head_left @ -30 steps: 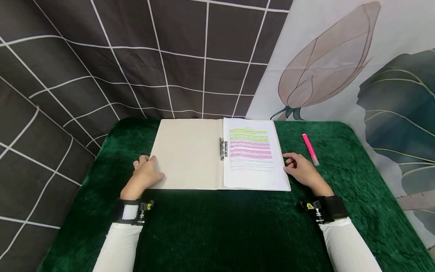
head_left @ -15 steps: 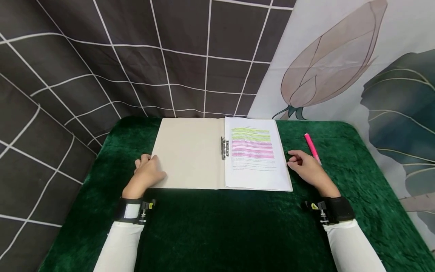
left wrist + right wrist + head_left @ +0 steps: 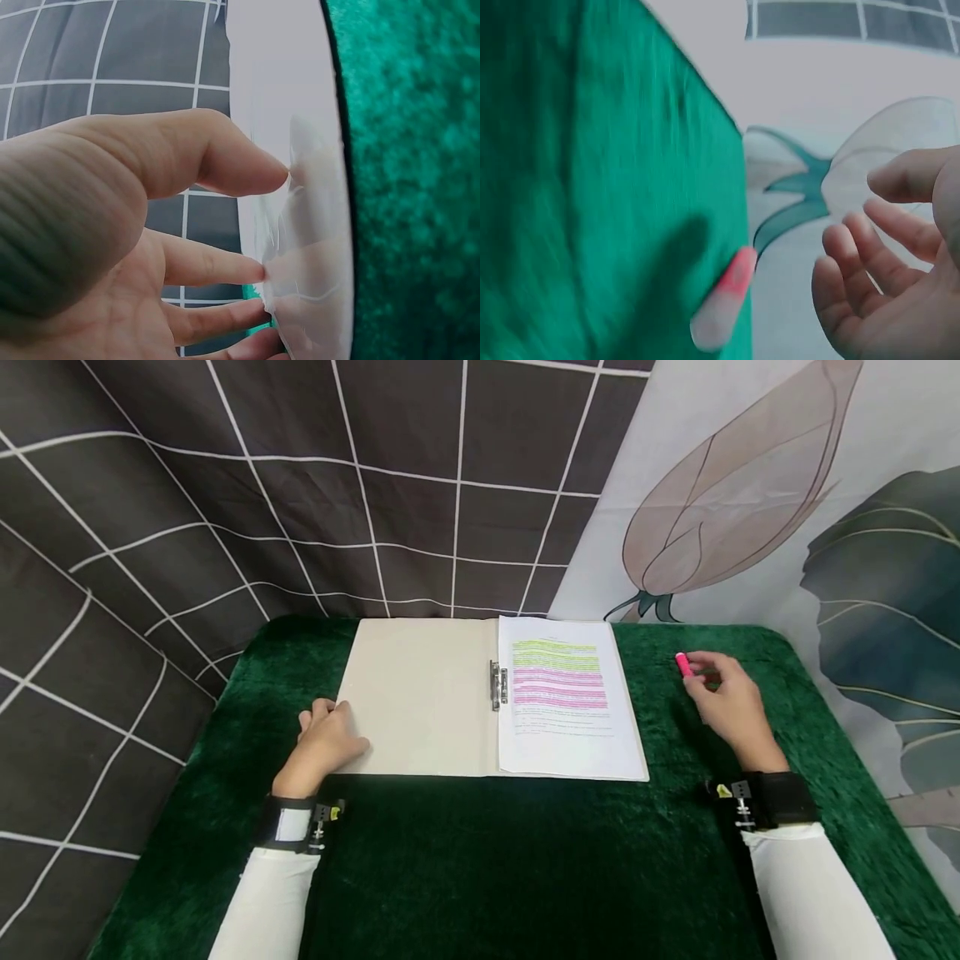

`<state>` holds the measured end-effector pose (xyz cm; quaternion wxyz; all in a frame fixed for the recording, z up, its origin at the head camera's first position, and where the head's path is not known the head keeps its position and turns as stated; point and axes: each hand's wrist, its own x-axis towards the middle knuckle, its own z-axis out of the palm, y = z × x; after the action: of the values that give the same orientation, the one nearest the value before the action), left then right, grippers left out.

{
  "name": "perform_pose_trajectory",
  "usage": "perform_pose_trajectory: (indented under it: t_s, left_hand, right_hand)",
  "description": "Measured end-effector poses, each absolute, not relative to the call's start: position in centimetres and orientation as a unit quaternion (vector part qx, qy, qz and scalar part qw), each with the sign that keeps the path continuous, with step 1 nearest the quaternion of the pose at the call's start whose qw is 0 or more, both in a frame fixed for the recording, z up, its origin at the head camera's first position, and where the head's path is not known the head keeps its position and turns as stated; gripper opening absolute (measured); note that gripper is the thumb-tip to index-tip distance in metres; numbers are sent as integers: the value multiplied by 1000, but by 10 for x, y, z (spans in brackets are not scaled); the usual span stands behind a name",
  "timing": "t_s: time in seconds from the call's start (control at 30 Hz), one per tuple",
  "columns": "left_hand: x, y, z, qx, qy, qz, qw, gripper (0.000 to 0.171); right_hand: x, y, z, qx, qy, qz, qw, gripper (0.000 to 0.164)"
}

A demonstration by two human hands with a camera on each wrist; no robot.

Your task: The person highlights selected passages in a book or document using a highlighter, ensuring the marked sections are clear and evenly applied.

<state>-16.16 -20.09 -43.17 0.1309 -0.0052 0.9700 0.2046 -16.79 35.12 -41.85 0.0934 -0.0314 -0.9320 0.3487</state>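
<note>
The left hand (image 3: 322,747) is resting on the open folder (image 3: 420,702)'s left edge, fingers and thumb apart, likely steadying the cover flat. The highlighted page (image 3: 562,755) is lying beside the metal clip (image 3: 495,686), face up for reading. The right hand (image 3: 733,706) is hovering at the pink marker (image 3: 682,664) — thumb and fingers apart, apparently not touching, though its wrist view is blurred — and the marker is lying on the green cloth (image 3: 525,868), handily near the page.
</note>
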Motion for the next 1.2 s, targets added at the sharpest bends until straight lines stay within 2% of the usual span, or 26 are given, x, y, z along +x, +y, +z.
perform_pose_trajectory:
  t_s: [0.33,0.67,1.2]
  left_hand:
    - [-163,-201,-429,-14,970,199,137,67]
    - [-161,-203,-428,-6,968,215,128,71]
    - [-158,-196,-427,-30,965,230,118,81]
  right_hand:
    - [-198,380,-424,-64,-963,260,-30,64]
    - [-208,387,-432,-77,-967,224,-93,65]
    - [-215,386,-442,-84,-968,218,-87,55]
